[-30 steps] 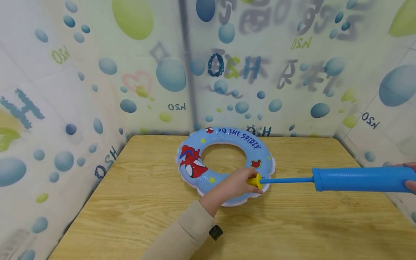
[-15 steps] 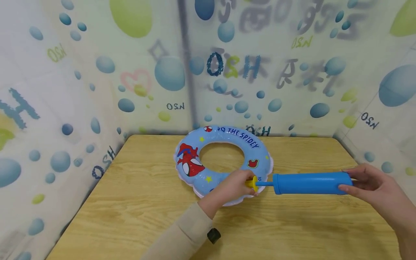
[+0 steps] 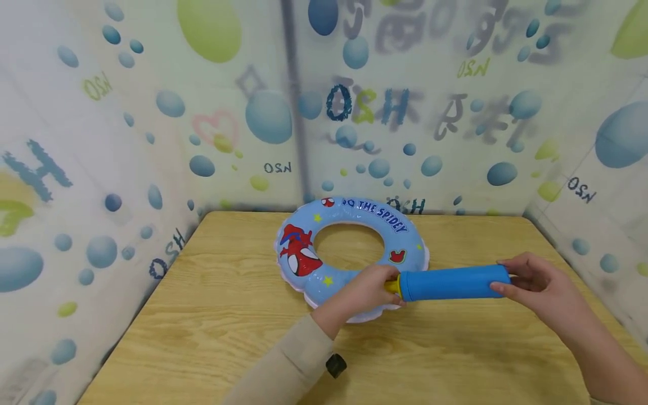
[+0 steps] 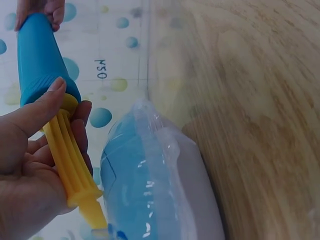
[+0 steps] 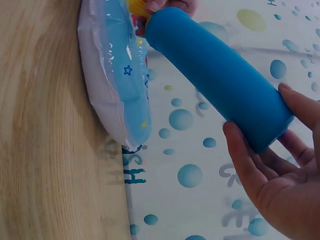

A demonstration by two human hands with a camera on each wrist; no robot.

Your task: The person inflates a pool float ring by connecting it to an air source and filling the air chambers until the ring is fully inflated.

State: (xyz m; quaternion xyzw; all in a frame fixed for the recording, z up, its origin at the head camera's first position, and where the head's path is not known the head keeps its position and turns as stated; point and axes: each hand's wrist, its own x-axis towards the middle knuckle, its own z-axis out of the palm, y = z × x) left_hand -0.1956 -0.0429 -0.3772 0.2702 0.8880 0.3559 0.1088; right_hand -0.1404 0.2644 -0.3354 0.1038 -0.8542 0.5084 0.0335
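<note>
An inflatable blue swim ring (image 3: 316, 284) with a cartoon spider figure lies on the table. Over its near right side my left hand (image 3: 369, 289) grips the ribbed yellow end (image 4: 70, 150) of a blue hand pump (image 3: 453, 283). In the left wrist view, the tapered yellow tip points down at a clear bit on the ring, partly cut off by the frame edge. My right hand (image 3: 539, 292) holds the far end of the blue barrel between thumb and fingers. The barrel is slid right up against the yellow part, so no rod shows. It lies nearly level in the head view.
The wood-grain table (image 3: 212, 315) ends at a back wall (image 3: 430, 84) covered with a bubble-print sheet. Similar printed sheets stand close on the left and right sides. A small black object (image 3: 336, 365) sits at my left sleeve cuff.
My right hand has come in from the right edge, sliding the blue barrel leftward until the rod is covered. The left hand keeps its hold on the yellow end, and the ring stays put.
</note>
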